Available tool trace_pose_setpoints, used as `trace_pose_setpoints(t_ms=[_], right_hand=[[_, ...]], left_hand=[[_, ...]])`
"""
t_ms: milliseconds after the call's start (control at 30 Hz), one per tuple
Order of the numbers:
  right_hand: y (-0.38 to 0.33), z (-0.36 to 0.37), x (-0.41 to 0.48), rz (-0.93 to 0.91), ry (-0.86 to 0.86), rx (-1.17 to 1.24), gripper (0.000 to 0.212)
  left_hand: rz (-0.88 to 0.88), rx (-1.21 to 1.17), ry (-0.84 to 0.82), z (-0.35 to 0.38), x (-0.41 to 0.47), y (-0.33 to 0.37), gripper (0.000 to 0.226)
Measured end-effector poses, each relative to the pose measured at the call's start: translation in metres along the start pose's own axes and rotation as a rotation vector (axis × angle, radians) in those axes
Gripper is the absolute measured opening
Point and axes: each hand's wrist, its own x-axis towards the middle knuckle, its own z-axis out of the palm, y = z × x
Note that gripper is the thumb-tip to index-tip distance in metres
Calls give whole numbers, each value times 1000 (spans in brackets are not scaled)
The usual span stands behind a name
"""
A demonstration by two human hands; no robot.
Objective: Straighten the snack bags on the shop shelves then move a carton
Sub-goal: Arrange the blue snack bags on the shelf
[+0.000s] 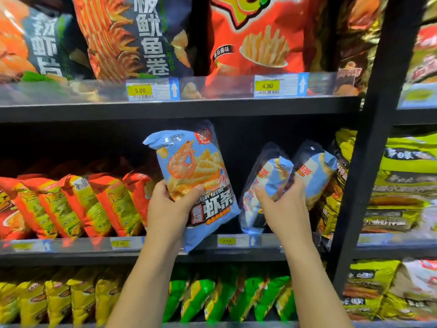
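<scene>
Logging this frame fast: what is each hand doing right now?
Left hand: holds the tilted blue bag.
Right hand: grips a shelved blue bag.

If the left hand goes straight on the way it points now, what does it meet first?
Probably nothing soon: the left hand, gripping the shrimp bag, points into the dark gap left of the two blue bags. Depth is unclear.

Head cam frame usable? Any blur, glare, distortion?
Head view: centre sharp, print on the blue shrimp-stick bag in the left hand legible; edges and bottom-shelf bags smeared; soft glare on the clear price strip; wide-angle tilts the black upright.
</scene>
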Motion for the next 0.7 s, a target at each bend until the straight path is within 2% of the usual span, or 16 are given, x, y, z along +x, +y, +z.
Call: trace_pose_setpoints(t_ms=[133, 300, 467, 700], right_hand=[[1, 10, 9, -23, 33, -87, 97], [1, 16, 14, -39, 80, -180, 87], [0, 17, 15, -62, 78, -217, 84], [-3, 16, 14, -71, 78, -184, 75]], left_hand=[[83, 53, 142, 17, 19, -6, 37], [127, 202, 286, 28, 37, -22, 49], [100, 299, 337, 35, 42, -34, 51], [92, 559, 396, 28, 38, -53, 60]])
